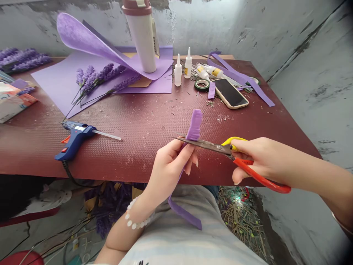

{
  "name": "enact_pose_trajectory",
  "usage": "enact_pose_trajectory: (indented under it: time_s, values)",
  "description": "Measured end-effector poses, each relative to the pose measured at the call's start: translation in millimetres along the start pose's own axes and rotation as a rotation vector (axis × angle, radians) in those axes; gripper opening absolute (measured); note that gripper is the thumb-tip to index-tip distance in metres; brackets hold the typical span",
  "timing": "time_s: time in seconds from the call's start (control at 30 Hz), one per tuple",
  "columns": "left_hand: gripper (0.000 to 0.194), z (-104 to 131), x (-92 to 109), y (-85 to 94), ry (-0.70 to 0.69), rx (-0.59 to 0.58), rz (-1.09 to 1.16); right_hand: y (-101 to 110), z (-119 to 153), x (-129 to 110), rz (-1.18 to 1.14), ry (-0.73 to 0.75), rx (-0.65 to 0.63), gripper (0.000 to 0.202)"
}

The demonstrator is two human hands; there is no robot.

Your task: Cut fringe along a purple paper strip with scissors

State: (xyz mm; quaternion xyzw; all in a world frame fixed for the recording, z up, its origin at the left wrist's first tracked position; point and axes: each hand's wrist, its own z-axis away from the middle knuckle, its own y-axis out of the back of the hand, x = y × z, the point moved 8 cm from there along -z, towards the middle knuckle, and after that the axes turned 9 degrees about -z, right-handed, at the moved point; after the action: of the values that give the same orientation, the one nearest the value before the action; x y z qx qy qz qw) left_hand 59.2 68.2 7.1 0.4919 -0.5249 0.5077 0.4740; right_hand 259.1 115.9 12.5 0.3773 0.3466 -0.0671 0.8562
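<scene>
My left hand pinches a long purple foam strip between thumb and fingers, above the table's front edge. The strip's upper end is fringed with small cuts along one side; its tail hangs down past my wrist onto my lap. In my right hand is a pair of scissors with one yellow and one red handle. The blades lie across the strip just above my left thumb, tips pointing left. Whether they bite into the strip at this instant is hard to tell.
A blue glue gun with a glue stick lies left. Behind are purple sheets, lavender stems, a tumbler, small bottles, green tape, a phone and purple strips. A wall stands at right.
</scene>
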Motion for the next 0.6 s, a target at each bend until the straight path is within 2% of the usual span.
enact_pose_trajectory:
  time_s: [0.17, 0.3, 0.43, 0.6]
  values:
    - [0.031, 0, -5, 0.0, 0.028, -0.02, 0.048, -8, -2, -4, -0.077, 0.017, -0.16, 0.026]
    - [0.028, 2, -7, -3.7, 0.061, -0.091, 0.179, -11, 0, -4, -0.207, 0.01, -0.257, 0.028]
    - [0.028, 3, -6, -5.0, 0.071, -0.126, 0.249, -17, -3, 12, -0.308, 0.034, -0.336, 0.036]
    - [0.028, 2, -5, -5.8, 0.053, -0.127, 0.252, -18, -7, 30, -0.342, 0.093, -0.351, 0.038]
